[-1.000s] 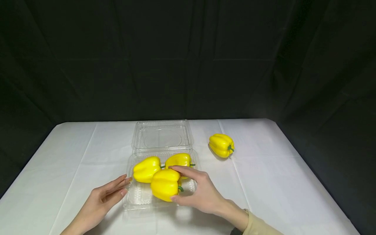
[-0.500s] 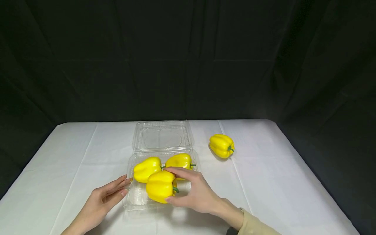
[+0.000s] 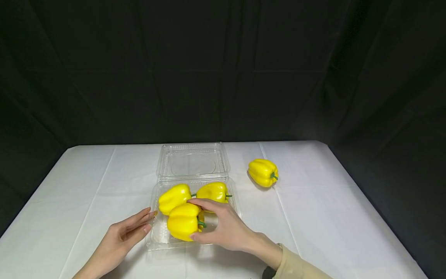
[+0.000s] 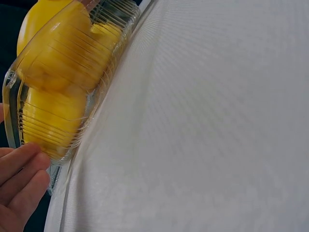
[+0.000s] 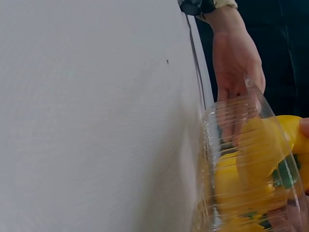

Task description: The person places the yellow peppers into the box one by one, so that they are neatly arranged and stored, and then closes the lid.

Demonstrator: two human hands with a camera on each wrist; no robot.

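Note:
Yellow bell peppers lie in the base of a clear hinged plastic container (image 3: 159,235): one at back left (image 3: 174,198), one at back right (image 3: 211,191). My right hand (image 3: 226,228) grips a third yellow bell pepper (image 3: 182,223) by its stem side, over the front of the base, thumb in front and fingers behind. Whether it rests on the bottom is hard to tell. My left hand (image 3: 120,238) has its fingers extended at the container's left wall. In the left wrist view its fingers (image 4: 29,181) touch that wall, and peppers show through the clear plastic.
The container's lid (image 3: 193,162) lies folded back behind the base. Another yellow bell pepper (image 3: 263,173) lies on the white tablecloth (image 3: 331,217) to the right. A black curtain (image 3: 223,69) stands behind and around the table.
My right hand has moved left with the gripped pepper, bringing it close to the back-left pepper, which has shifted up slightly. My left hand has stayed in place.

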